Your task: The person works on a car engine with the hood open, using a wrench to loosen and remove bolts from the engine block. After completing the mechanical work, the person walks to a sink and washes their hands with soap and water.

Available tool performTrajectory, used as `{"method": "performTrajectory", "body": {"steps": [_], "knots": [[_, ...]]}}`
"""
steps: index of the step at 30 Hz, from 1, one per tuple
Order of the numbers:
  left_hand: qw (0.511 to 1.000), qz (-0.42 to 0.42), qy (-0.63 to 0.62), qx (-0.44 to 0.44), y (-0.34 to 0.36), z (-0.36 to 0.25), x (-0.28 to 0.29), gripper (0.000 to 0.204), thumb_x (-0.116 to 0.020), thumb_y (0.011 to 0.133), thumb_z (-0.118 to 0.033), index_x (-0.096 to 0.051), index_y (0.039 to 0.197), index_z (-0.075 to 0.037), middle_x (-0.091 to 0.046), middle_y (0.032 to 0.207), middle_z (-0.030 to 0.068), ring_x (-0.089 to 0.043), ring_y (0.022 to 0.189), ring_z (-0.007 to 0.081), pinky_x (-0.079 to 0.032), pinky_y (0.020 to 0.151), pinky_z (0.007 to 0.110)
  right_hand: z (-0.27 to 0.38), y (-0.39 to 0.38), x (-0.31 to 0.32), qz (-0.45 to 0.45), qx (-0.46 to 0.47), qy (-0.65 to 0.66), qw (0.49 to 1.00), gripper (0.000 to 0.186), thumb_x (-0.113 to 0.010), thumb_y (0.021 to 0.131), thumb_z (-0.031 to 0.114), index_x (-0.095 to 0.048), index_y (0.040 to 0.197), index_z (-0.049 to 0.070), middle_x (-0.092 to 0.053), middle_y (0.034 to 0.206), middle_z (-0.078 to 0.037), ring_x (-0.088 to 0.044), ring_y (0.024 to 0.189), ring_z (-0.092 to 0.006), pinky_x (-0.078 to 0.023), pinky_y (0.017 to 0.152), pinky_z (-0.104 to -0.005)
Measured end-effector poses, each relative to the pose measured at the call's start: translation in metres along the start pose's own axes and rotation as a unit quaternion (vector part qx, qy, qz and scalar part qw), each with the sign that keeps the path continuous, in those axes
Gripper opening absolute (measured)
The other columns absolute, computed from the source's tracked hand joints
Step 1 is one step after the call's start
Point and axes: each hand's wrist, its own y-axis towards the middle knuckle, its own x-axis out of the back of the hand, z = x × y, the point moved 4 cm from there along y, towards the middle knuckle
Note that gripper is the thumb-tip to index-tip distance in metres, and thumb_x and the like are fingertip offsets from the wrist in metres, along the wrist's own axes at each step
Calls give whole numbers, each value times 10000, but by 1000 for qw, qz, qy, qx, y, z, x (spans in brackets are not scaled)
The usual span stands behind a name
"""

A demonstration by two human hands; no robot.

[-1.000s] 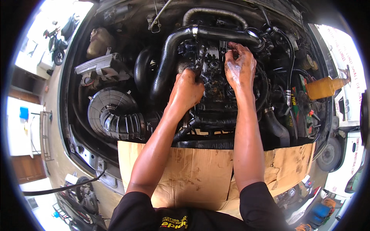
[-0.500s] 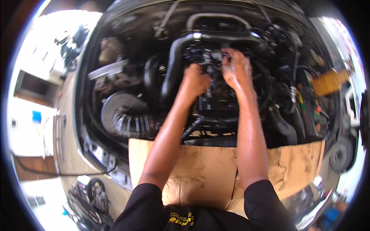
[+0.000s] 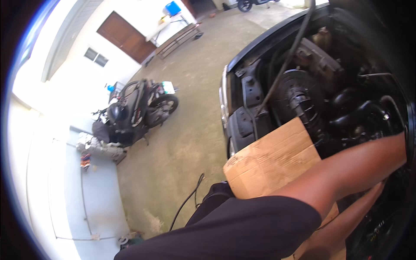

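My left forearm (image 3: 359, 167) stretches across the lower right, and its hand lies past the dark right rim of the picture. Below it, part of my right forearm (image 3: 357, 214) shows, running up behind the left one; that hand cannot be seen either. Both arms reach over a brown cardboard sheet (image 3: 273, 162) laid on the front edge of an open engine bay. Inside the bay are a round black ribbed air-intake housing (image 3: 299, 93) and dark, glossy hoses (image 3: 351, 125). What my hands hold or touch is hidden.
A prop rod (image 3: 288, 60) slants up from the bay's edge. On the concrete floor (image 3: 190, 117) to the left stands a black motorcycle (image 3: 136, 108). A black cable (image 3: 186, 206) lies near my leg. Farther back are a wooden bench (image 3: 177, 41) and a brown door (image 3: 125, 37).
The view has swung left, away from the engine's middle toward the yard. Both hands, seen over the engine before, have gone out of sight to the right.
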Motion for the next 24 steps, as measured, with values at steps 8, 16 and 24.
{"method": "performTrajectory", "body": {"steps": [8, 16, 24], "knots": [[995, 65, 11, 68, -41, -45, 183, 338, -757, 806, -270, -795, 1064, -54, -789, 1072, 152, -763, 1072, 293, -608, 868, 412, -11, -3, 23, -95, -73, -47, 992, 332, -491, 1083, 270, -672, 1235, 37, -667, 1080, -182, -624, 965, -329, -473, 839, -432], [981, -61, -173, 65, -149, 105, 77, 263, -604, 953, -154, -743, 1140, -32, -748, 1051, 241, -704, 1042, 436, -546, 919, 482, -3, -12, 3, -87, -79, -57, 991, 218, -593, 1034, 208, -718, 1169, 90, -734, 969, -164, -688, 882, -392, -522, 745, -466], [978, -46, -198, -34, -155, 98, 48, 207, -625, 944, -106, -731, 1104, -27, -723, 980, 243, -698, 922, 450, -560, 793, 491, 9, -33, 30, -100, -158, 281, 941, 268, -645, 962, 42, -707, 1222, 47, -740, 1240, -136, -715, 1071, -320, -561, 916, -390]]}}
